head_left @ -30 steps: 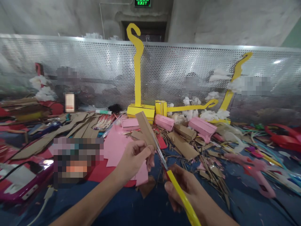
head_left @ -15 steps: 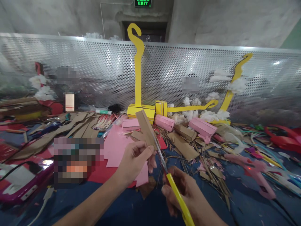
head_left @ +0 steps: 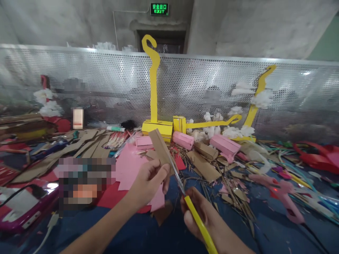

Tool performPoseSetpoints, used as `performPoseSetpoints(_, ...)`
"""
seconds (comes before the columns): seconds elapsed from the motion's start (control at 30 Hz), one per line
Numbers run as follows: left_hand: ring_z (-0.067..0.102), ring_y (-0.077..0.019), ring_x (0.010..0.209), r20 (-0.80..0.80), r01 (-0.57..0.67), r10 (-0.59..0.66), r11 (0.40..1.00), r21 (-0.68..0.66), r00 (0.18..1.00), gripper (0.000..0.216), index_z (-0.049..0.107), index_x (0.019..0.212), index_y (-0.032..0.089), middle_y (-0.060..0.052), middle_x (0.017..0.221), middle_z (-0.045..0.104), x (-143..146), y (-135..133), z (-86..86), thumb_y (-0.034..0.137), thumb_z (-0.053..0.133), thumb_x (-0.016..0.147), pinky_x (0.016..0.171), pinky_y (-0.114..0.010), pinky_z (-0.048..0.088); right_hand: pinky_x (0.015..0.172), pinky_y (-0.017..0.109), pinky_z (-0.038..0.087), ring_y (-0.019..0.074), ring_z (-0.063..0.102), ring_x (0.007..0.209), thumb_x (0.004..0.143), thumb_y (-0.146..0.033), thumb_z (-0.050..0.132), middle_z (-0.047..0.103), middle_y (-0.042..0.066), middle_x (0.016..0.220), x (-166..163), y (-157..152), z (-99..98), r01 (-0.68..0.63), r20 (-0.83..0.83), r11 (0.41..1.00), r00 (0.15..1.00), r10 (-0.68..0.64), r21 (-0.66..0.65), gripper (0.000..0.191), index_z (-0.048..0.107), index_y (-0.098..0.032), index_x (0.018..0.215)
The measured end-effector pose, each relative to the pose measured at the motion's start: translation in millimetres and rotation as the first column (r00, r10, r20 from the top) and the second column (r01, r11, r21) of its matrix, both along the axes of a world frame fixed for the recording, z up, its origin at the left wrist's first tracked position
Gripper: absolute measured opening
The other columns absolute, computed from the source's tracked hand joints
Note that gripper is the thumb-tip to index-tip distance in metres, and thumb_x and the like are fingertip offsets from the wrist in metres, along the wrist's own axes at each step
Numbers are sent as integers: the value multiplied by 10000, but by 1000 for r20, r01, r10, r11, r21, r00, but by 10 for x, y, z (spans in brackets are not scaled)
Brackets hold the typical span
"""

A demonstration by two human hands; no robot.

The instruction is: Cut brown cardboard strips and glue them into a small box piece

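Note:
A narrow brown cardboard strip (head_left: 159, 144) is pinched between the thumb and fingers of my left hand (head_left: 150, 181), its far end pointing up and away. My right hand (head_left: 202, 217) is closed around the yellow handles of a pair of scissors (head_left: 194, 211). The metal blades lie along the right edge of the strip, close to my left fingertips. Beneath my left hand are pink foam sheets (head_left: 129, 169) and a red sheet (head_left: 112, 194). Behind the strip stands a yellow cardboard piece with a tall hooked neck (head_left: 154, 91).
Cardboard scraps (head_left: 203, 165) and thin offcuts litter the blue tabletop (head_left: 127, 229). A pink glue gun (head_left: 282, 194) with a lit red light lies at right. Pink boxes (head_left: 225, 144) and a yellow box (head_left: 179, 124) sit before the perforated metal barrier (head_left: 185, 81). Cardboard strips (head_left: 79, 141) pile up at left.
The view has tilted slightly up, so the whole exit sign now shows. Both hands keep their hold, and the scissors and strip stay nearly in the same position together.

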State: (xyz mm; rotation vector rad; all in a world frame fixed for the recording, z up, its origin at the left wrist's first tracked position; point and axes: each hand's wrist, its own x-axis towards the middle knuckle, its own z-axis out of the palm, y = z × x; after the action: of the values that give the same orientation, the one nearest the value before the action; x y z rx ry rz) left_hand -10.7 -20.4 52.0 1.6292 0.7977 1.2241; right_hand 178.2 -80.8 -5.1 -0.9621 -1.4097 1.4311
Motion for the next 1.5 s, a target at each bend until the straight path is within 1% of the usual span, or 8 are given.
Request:
performPoseSetpoints(0.17, 494, -95, 399, -4, -26, 25, 999, -40, 1000, 437, 478, 660, 192, 39, 436, 530, 36, -46, -9, 526, 522, 938, 461, -225, 376, 681, 221, 482, 143, 517, 757, 758, -655, 737, 526, 9, 871, -6, 7, -22, 14, -11, 1000, 1000, -14, 8, 490, 560, -237, 942)
performPoseSetpoints(0.4, 491, -89, 364, 101, -24, 33, 995, -97, 994, 421, 486, 672, 190, 47, 434, 535, 72, -58, -52, 527, 561, 913, 412, -210, 363, 402, 164, 389, 36, 433, 433, 759, -639, 750, 470, -75, 697, -61, 57, 118, -54, -50, 995, 997, 50, -89, 513, 472, -215, 840)
performPoseSetpoints(0.6, 493, -90, 369, 100, -36, 45, 995, -94, 994, 431, 486, 635, 188, 32, 427, 544, 69, -65, -50, 506, 562, 916, 412, -208, 358, 355, 134, 379, 21, 486, 390, 709, -571, 828, 495, -88, 684, -94, 44, 94, -4, -90, 994, 996, -5, -110, 515, 480, -211, 831)
performPoseSetpoints(0.83, 488, -99, 378, 100, -20, 25, 999, -50, 995, 424, 495, 631, 190, 29, 439, 538, 75, -59, -54, 481, 527, 938, 428, -228, 369, 337, 144, 368, 38, 488, 354, 645, -502, 885, 514, -100, 622, -75, 55, 50, -29, -71, 986, 997, 17, -166, 530, 467, -217, 800)
performPoseSetpoints(0.97, 523, -97, 445, 73, -59, 61, 998, -27, 996, 399, 494, 643, 188, 35, 484, 540, 38, -31, -33, 405, 487, 978, 495, -230, 395, 391, 164, 400, 40, 425, 414, 591, -536, 899, 502, -91, 641, -82, 109, -37, -2, -84, 994, 996, -7, -113, 569, 469, -224, 795)
performPoseSetpoints(1.13, 519, -84, 471, 69, -148, 144, 987, 67, 987, 315, 506, 720, 188, 55, 573, 527, -37, 8, 52, 367, 498, 979, 492, -218, 404, 586, 186, 448, 101, 513, 657, 675, -595, 833, 540, -29, 762, -41, 142, -77, 4, -21, 1000, 1000, -4, -18, 521, 517, -220, 852)
performPoseSetpoints(1.3, 534, -94, 467, 23, -107, 106, 993, 50, 994, 301, 499, 741, 188, 48, 545, 553, -50, 7, 82, 367, 485, 982, 490, -218, 424, 697, 229, 497, 151, 569, 791, 637, -668, 817, 581, 12, 871, -7, 57, 67, -9, -2, 998, 1000, 9, -55, 589, 548, -236, 934)
performPoseSetpoints(1.5, 516, -94, 438, -17, 18, -18, 1000, -9, 1000, 344, 486, 732, 190, 38, 509, 548, -6, -90, 38, 415, 449, 989, 473, -218, 406, 931, 307, 506, 219, 594, 1049, 678, -603, 833, 616, 74, 1113, 108, -78, 215, -77, 30, 986, 996, 82, -147, 658, 576, -261, 1178)
